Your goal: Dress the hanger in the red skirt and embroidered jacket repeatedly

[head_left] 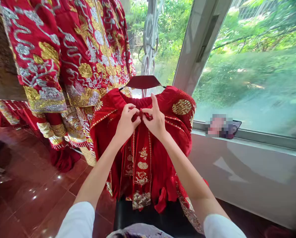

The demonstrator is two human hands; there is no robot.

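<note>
A red embroidered jacket (107, 132) with gold beading hangs in front of me on a dark hanger (143, 82). At the middle of its neckline, my left hand (127, 120) pinches the red cloth between thumb and fingers. Close beside it, my right hand (155, 119) also pinches there, its index finger pointing up. The fingertips nearly meet over a small red piece at the collar, too small and covered to make out. Below hangs a front panel (142, 165) with gold motifs, its lower end over a black seat (135, 215).
On the left hangs a larger red jacket (88, 56) with silver and gold embroidery. A phone-like device (233, 129) lies on the window sill (262, 145) at right. A metal scroll stand (149, 39) rises behind the hanger. The floor (39, 205) is glossy red tile.
</note>
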